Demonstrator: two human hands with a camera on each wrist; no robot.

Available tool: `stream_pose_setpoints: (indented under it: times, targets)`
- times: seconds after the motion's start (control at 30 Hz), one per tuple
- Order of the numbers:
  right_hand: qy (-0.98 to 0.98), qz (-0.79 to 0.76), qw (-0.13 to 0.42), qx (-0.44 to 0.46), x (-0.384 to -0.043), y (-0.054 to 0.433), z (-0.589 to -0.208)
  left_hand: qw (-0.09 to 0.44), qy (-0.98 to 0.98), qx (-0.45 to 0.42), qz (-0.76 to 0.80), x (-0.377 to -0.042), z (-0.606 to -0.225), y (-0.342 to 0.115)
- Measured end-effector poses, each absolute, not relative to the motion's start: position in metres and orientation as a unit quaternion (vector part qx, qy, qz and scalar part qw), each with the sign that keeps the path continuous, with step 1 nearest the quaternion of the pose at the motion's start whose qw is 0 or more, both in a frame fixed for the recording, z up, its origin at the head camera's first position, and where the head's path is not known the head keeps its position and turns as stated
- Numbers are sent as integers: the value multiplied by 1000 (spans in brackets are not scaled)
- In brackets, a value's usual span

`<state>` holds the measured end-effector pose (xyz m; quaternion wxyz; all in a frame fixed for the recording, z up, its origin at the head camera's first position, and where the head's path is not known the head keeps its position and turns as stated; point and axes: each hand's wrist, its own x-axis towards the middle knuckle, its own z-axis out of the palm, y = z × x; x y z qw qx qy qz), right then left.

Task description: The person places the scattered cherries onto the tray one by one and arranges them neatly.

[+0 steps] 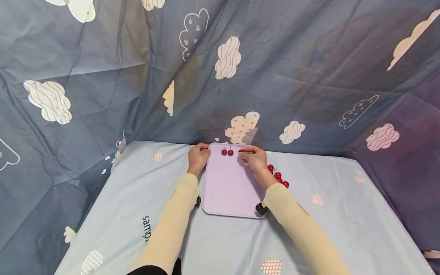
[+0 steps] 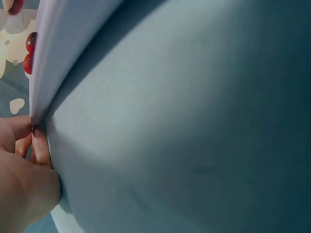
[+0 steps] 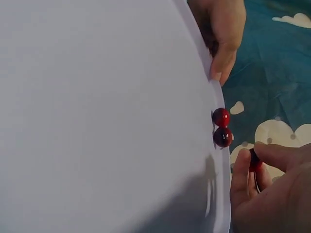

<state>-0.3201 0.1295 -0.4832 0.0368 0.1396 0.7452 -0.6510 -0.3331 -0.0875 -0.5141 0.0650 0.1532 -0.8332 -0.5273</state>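
A shallow lilac tray [image 1: 228, 187] lies on the cloth-covered table. My left hand [image 1: 199, 157] pinches its rim near the far left corner; the left wrist view shows the thumb and fingers on the edge. Two dark red cherries [image 3: 222, 137] sit side by side along the tray's far edge, stems on. Between thumb and fingertips of my right hand [image 1: 256, 159] is another cherry [image 3: 255, 161], close to the far right part of the tray, a short way right of the pair. The fingers partly cover this cherry.
Several more cherries [image 1: 278, 175] lie in a cluster on the table [image 1: 330, 221], just right of the tray and beside my right wrist. A dark cloud-patterned cloth [image 1: 275, 76] hangs like a wall behind the table's far edge.
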Motion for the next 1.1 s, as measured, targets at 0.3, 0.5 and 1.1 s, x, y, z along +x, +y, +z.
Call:
stream_pose_setpoints:
  times: [0.3,0.5,1.1]
  targets:
    - [764,-628,56,139,-334,123,-488,64,-838,154,-520,-332,-519,-87]
    - [778,-609,57,145,-342,123,-494,75,-839,145,-519,-335,-518,-88]
    - [814,-563,41,139,-342,114,-492,80,-842,146,-512,-333,-515,-88]
